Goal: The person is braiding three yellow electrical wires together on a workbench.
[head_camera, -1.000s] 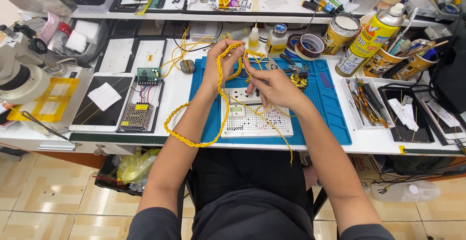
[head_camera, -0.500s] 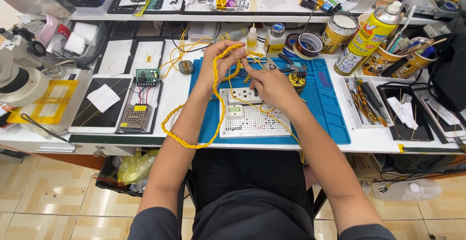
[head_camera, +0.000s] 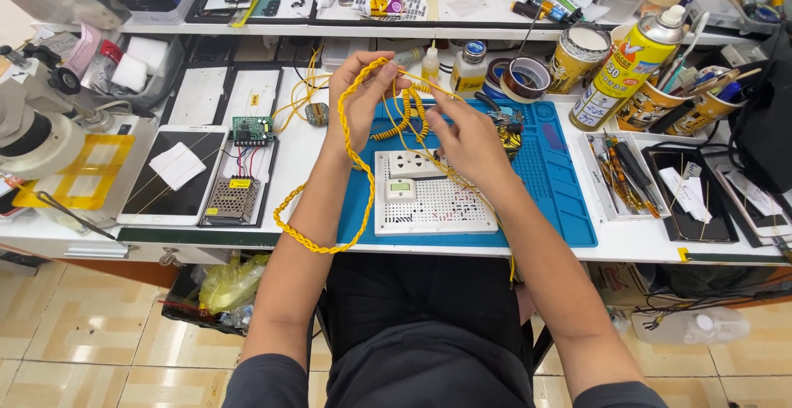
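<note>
Left hand (head_camera: 363,94) is raised above the far edge of the blue work mat (head_camera: 561,185), fingers closed on a twisted yellow cable (head_camera: 326,247) near its upper end. Right hand (head_camera: 466,140) sits just beside it, a little lower, thumb and fingertips pinched on the same cable where it turns into a short, tightly coiled section (head_camera: 404,115) hanging between the 2 hands.

That cable is a bright yellow twisted pair, rope-like in texture. From the left hand it drops in 1 long loop along the left forearm, sags past the near edge of the tabletop, and climbs back toward the hands — a thinner strand also trails down along the right forearm and off the near edge.

Directly under the hands, on the mat, lies a white device box (head_camera: 433,193) with a perforated face, a small display and sockets along its top. Beyond the mat stand 2 small bottles (head_camera: 470,61) and a roll of brown tape (head_camera: 524,78); a yellow spray can (head_camera: 623,61) rises toward the far right corner.

Left of the mat, a green circuit board (head_camera: 252,130) with wires sits above a metal mesh module (head_camera: 233,200), next to a white tablet (head_camera: 169,173) — a microscope (head_camera: 33,119) stands at the left edge. A tray of tools (head_camera: 623,177) lies right of the mat.
</note>
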